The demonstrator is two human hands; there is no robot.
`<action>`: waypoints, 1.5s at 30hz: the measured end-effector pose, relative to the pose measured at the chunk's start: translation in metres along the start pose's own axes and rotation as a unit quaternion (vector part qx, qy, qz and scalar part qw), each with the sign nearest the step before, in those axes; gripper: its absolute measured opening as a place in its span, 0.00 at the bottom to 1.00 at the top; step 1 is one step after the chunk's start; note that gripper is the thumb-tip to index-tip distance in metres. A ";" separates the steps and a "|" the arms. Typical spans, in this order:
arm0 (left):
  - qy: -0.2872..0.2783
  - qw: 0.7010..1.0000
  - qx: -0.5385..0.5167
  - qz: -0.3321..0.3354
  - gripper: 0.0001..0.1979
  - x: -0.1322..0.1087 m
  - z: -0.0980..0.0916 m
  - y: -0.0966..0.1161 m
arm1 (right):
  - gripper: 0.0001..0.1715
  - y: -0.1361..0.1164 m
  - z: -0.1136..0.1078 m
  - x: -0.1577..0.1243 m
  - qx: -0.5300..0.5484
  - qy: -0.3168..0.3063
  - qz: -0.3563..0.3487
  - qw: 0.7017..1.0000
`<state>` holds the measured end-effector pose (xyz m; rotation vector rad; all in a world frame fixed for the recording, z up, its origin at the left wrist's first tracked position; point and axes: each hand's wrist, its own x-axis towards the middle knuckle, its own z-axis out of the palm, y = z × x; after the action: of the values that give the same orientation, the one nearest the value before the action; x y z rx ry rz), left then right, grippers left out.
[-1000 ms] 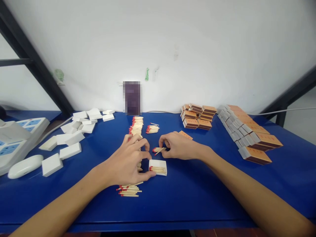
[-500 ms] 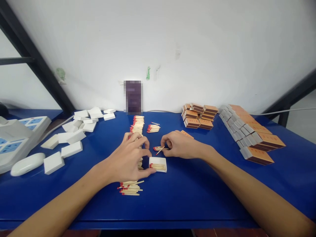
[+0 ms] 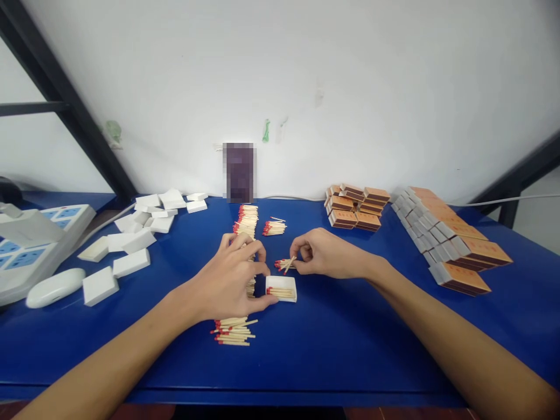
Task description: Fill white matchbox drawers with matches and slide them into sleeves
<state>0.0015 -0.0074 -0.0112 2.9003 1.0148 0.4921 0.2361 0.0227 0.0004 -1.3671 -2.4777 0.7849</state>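
My left hand [image 3: 238,274] curls around the left end of a white matchbox tray [image 3: 286,282], thumb and forefinger at its edges. Several red-headed matches [image 3: 282,293] lie side by side in the tray's near half. Just beyond it, my right hand [image 3: 318,254] pinches a match or two [image 3: 289,265] at a slant, over a small pile of matches [image 3: 280,264]. A long row of matches [image 3: 247,219] runs partly hidden under my left hand. Loose matches [image 3: 235,332] lie at its near end, and another small bunch [image 3: 273,228] lies farther back.
White trays [image 3: 131,262] are scattered on the left, near a power strip [image 3: 44,245] and a white rounded object [image 3: 56,287]. Orange matchboxes stand in a small stack [image 3: 356,207] at the back and a larger stack [image 3: 455,233] on the right. A blurred dark rectangle [image 3: 240,174] stands against the wall.
The scene has shifted slightly right in view. The pinched match stands steeper, with what looks like a second one beside it. My left hand stays at the tray.
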 end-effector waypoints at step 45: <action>-0.019 1.000 -0.015 -0.008 0.18 0.001 -0.002 0.002 | 0.08 -0.015 -0.005 -0.010 0.026 -0.042 -0.109 0.993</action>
<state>0.0030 -0.0087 -0.0084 2.8616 1.0143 0.4466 0.2328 0.0093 0.0136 -1.0434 -2.5923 0.8661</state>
